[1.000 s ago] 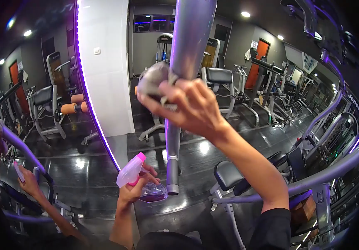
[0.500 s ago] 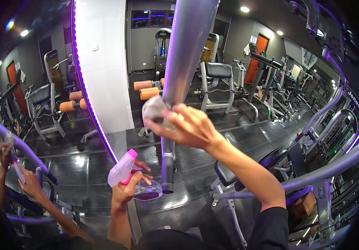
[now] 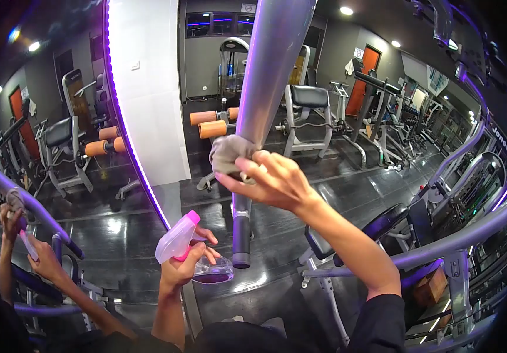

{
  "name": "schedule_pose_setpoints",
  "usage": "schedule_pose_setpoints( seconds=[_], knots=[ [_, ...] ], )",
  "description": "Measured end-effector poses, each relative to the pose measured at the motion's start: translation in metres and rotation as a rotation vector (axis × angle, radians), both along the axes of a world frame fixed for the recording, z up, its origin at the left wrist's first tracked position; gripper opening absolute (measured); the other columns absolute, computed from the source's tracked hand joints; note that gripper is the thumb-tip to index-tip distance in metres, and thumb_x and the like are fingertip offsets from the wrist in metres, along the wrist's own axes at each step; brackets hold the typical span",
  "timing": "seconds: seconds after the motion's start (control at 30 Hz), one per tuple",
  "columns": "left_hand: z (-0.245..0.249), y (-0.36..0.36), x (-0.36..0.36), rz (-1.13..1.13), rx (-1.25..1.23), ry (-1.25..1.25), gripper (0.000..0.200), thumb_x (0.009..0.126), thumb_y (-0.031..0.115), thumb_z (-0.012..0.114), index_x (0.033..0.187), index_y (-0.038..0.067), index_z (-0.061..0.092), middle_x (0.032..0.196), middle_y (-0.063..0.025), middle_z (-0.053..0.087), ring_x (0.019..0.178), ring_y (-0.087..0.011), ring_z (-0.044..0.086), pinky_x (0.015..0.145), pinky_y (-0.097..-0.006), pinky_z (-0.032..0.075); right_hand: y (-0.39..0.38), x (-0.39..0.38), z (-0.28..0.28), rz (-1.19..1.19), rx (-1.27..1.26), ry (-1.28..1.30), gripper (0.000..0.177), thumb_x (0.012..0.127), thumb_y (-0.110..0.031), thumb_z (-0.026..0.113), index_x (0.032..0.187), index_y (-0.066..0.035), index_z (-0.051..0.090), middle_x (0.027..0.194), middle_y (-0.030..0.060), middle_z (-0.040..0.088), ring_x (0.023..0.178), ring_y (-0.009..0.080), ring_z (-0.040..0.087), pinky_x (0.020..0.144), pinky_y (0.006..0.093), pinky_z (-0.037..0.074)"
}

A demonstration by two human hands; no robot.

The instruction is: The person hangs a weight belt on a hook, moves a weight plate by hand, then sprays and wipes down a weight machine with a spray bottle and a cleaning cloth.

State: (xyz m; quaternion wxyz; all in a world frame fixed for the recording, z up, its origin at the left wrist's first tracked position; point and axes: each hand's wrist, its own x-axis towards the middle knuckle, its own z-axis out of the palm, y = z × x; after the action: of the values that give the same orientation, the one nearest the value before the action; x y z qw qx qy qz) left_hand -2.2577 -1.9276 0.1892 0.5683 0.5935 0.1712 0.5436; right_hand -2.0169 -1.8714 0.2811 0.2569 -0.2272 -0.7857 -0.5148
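My right hand (image 3: 274,179) is closed on a crumpled grey cloth (image 3: 228,155), which lies against the thick grey metal tube (image 3: 272,76) running down the middle of the view. Below and left of it, my left hand (image 3: 181,265) grips a spray bottle (image 3: 174,240) with a whitish head, pink nozzle and pink trigger. The bottle's clear body points right, near the black lower end (image 3: 241,241) of the tube, and my fingers hide part of its neck.
A mirror at the left (image 3: 59,176) reflects both arms and the tube. Orange foam rollers (image 3: 212,129) and a padded bench (image 3: 308,96) stand beyond the tube. A curved metal bar (image 3: 441,238) crosses the right side, beside a dark seat.
My right hand and the cloth have shifted slightly right and down. The tube and spray bottle appear a little further right in view. Both hands keep their hold.
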Motion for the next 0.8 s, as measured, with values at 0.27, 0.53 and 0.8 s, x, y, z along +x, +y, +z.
schedule_pose_setpoints(
  seconds=[0.27,0.53,0.8],
  knots=[
    [-0.007,0.002,0.007,-0.072,0.01,-0.011,0.025,0.088,-0.004,0.046,0.113,-0.007,0.046,0.093,-0.02,0.058,0.065,-0.0208,0.065,0.068,-0.042,0.058,-0.015,-0.013,0.08,0.042,0.312,0.24,0.051,0.073,-0.008,0.065,0.115,-0.037,0.058,0.1,0.0005,0.045,0.073,0.0111,0.05,0.048,0.0177,0.049],
    [-0.006,0.004,0.005,-0.096,-0.008,0.001,0.024,0.089,-0.003,0.048,0.113,-0.006,0.046,0.096,-0.0193,0.058,0.065,-0.0196,0.064,0.07,-0.0401,0.058,0.0,0.013,-0.02,-0.034,-0.125,-0.065,0.047,0.075,-0.013,0.062,0.118,-0.03,0.057,0.099,0.0007,0.049,0.077,0.0118,0.052,0.054,0.0186,0.052],
    [-0.005,0.006,0.008,-0.066,-0.001,-0.01,0.024,0.089,-0.003,0.048,0.113,-0.007,0.047,0.094,-0.0185,0.058,0.065,-0.0197,0.064,0.07,-0.0404,0.058,-0.015,-0.013,0.086,0.069,0.367,0.31,0.041,0.07,-0.021,0.075,0.106,-0.037,0.064,0.091,-0.0038,0.048,0.065,0.0095,0.049,0.043,0.0181,0.045]
  ],
)
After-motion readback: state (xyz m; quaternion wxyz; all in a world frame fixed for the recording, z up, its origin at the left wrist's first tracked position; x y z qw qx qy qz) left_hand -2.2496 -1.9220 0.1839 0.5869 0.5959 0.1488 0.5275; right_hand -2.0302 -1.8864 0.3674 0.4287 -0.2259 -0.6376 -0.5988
